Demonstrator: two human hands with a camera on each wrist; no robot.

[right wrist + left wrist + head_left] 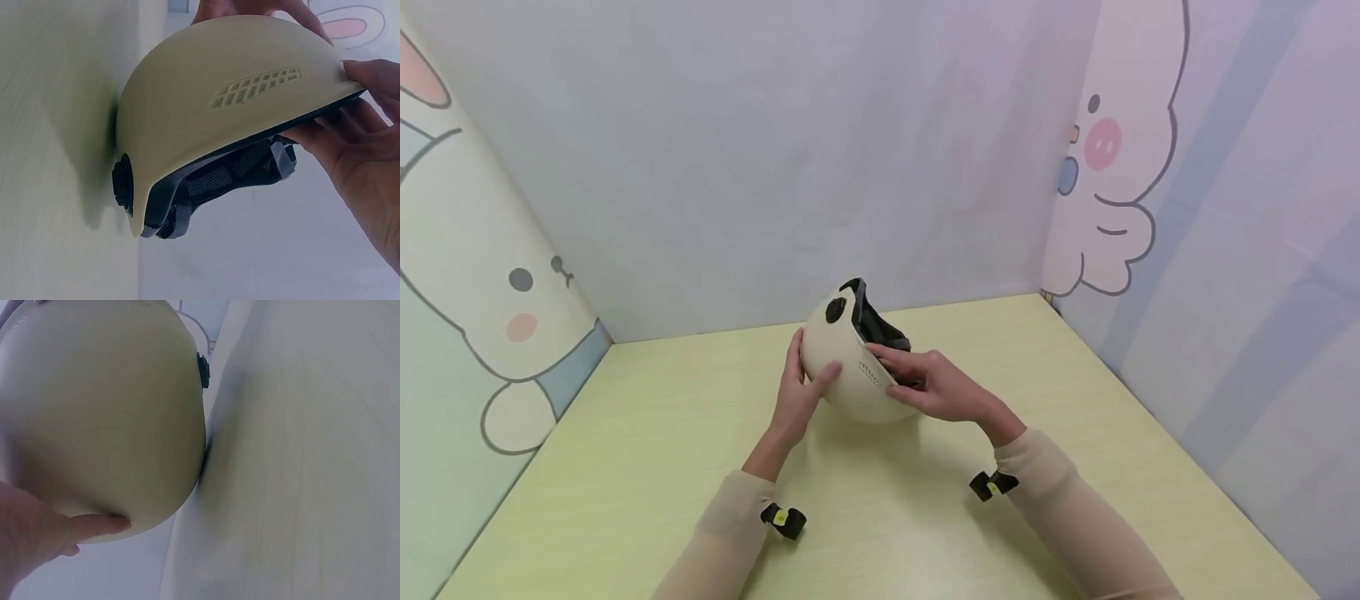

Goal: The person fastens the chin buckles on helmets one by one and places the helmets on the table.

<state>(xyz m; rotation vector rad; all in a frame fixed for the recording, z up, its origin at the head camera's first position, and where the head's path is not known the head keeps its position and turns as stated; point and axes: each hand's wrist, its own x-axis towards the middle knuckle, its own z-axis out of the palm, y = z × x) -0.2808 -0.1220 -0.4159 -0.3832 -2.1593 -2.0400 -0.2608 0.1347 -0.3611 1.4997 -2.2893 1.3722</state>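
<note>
beige fabric sleeves [711, 533] lead to a left hand [795, 402] gripping the round, cream, hard-shelled helmet [855, 403] tilted on the pale-yellow table [872, 533] and a right hand [938, 387] pinching its rim [250, 142], where broad left-hand support should prevent rolling.

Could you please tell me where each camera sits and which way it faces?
Head: on the head, looking forward and down at the helmet; left hand, right hand and sleeves show.
Left wrist: on that wrist, facing the helmet's shell; left hand shows lower left.
Right wrist: on that wrist, facing the vents and rim; both hands show partly.
Shared by both wrist views: helmet and table.
</note>
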